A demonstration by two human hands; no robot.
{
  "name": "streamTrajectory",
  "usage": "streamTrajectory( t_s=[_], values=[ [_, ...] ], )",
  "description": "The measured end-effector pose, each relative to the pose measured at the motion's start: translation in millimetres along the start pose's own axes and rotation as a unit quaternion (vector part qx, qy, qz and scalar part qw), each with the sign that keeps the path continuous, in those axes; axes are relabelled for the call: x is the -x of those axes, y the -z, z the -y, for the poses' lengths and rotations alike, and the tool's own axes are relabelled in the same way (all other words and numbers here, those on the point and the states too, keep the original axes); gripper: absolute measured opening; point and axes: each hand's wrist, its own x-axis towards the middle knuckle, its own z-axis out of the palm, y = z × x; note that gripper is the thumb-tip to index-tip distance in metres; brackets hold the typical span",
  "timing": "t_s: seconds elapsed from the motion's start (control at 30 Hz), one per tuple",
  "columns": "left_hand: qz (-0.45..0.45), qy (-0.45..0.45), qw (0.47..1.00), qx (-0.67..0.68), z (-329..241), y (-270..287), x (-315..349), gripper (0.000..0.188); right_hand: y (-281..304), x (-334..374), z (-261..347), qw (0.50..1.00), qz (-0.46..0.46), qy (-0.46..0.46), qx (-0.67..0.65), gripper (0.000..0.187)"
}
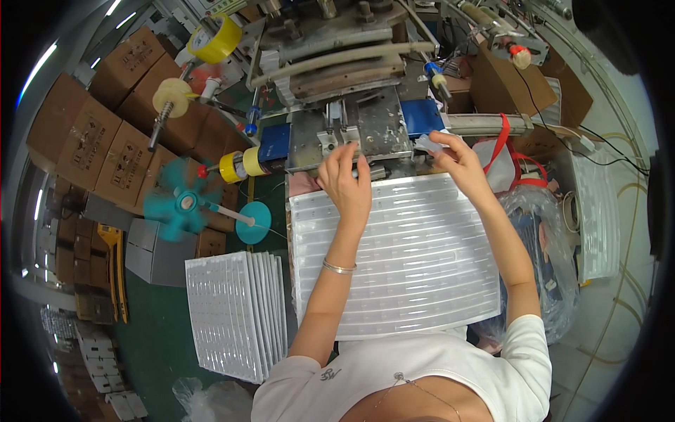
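My left hand (346,184) reaches to the front of the metal press bed (383,126). Its fingers stretch to the small metal fixture (337,133), and the thumb stands apart from them. Whether a small part lies under the fingertips is hidden. Beside the thumb lies a short metal cylinder (380,172). My right hand (463,165) is at the bed's right front corner, thumb and index finger closing on a small whitish translucent piece (426,143). Below both hands spreads a large white ribbed sheet (401,260) with clear strips across it.
Several similar sheets (235,309) stand stacked at left. Behind them are a teal fan (185,202), tape rolls (214,41) and cardboard boxes (84,141). Blue blocks (422,117) flank the bed under the heavy press head (344,70). A clear plastic bag (541,260) sits right.
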Motion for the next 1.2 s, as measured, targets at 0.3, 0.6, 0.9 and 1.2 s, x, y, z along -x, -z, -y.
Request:
streamTrajectory(
  t_s=[0.3,0.6,0.9,1.2],
  values=[
    [0.120,-0.101,0.985,-0.073,5,-21,-72,0.029,-59,-47,24,0.943,-0.061,0.241,0.220,0.024],
    [0.155,0.152,0.947,0.235,-21,14,16,0.027,-94,-90,-2,0.863,-0.096,0.302,0.394,0.023],
    [0.242,0.062,0.939,0.237,-56,-27,50,0.030,-38,-51,23,0.944,-0.033,0.211,0.251,0.032],
    [0.277,-0.271,0.919,0.065,-95,-119,81,0.019,51,23,21,0.983,-0.082,-0.025,0.162,0.023]
  ],
)
